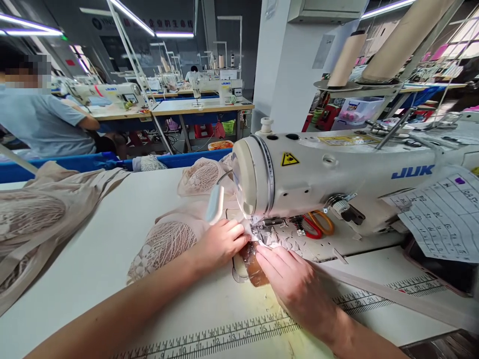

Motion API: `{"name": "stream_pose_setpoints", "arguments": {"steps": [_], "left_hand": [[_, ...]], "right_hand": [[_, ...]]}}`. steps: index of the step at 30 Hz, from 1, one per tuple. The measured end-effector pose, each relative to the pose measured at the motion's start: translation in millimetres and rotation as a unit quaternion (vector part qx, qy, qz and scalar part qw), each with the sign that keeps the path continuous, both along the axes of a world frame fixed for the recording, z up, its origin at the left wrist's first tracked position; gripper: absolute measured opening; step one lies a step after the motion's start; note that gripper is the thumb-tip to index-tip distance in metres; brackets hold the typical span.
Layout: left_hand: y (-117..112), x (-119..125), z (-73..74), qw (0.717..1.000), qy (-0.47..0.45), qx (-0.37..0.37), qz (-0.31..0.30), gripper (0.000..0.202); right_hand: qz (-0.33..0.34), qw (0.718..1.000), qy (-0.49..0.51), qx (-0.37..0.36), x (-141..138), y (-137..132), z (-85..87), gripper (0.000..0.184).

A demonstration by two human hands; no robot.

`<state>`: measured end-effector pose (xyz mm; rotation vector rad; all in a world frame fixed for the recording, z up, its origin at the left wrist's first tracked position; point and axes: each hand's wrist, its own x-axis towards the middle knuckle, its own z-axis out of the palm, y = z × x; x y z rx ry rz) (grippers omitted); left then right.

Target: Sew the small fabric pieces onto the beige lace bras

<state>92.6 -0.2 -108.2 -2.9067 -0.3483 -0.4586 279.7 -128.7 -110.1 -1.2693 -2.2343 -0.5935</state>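
Observation:
My left hand (222, 243) is closed on pale beige bra fabric just left of the sewing machine's presser foot (258, 230). Its fingertips press the edge by the needle. A lace bra cup (166, 245) of that fabric spreads out behind my left wrist. In front of the foot, my right hand (286, 271) pinches a narrow beige fabric strip (359, 283), which trails off to the right over the table. The needle point is hard to make out. Above both hands is the white sewing machine's head (254, 172).
More lace pieces (33, 214) lie at left, with another cup (202, 175) behind. Orange-and-red-handled scissors (318, 224) and fabric scraps lie under the machine arm. A written sheet (445, 214) hangs right. A printed ruler (224, 335) runs along the front. A person (48, 119) sits at far left.

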Motion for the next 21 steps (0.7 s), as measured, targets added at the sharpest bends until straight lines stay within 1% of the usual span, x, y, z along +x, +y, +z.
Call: {"name": "stream_pose_setpoints", "arguments": {"steps": [5, 8, 11, 14, 16, 18, 19, 21], "left_hand": [[7, 1, -3.4, 1.0, -0.017, -0.007, 0.021, 0.03], [11, 3, -2.3, 0.999, -0.014, -0.01, 0.033, 0.029], [7, 4, 6.4, 0.997, -0.031, -0.029, 0.058, 0.029], [-12, -5, 22.5, 0.994, -0.054, -0.047, 0.083, 0.028], [-30, -20, 31.3, 0.99, -0.05, -0.047, 0.123, 0.028], [-43, -39, 33.5, 0.98, -0.028, -0.051, 0.188, 0.026], [-45, -48, 31.7, 0.972, -0.01, -0.056, 0.227, 0.024], [-36, -62, 23.8, 0.951, 0.029, -0.072, 0.301, 0.02]], "right_hand": [[0.003, 1.0, 0.001, -0.002, 1, -1, -1.1, 0.035], [0.008, 1.0, 0.008, -0.002, 1, -2, 0.8, 0.037], [0.013, 1.0, 0.014, -0.008, 2, -2, 2.8, 0.038], [0.023, 1.0, 0.017, -0.006, 4, -3, 1.9, 0.036], [0.024, 1.0, 0.02, -0.004, 5, -3, 0.2, 0.036], [0.02, 0.999, 0.024, -0.011, 4, -2, -0.6, 0.037], [0.019, 0.999, 0.028, -0.012, 3, -2, -0.4, 0.038], [0.027, 0.999, 0.029, -0.01, 1, -2, 0.9, 0.037]]}}
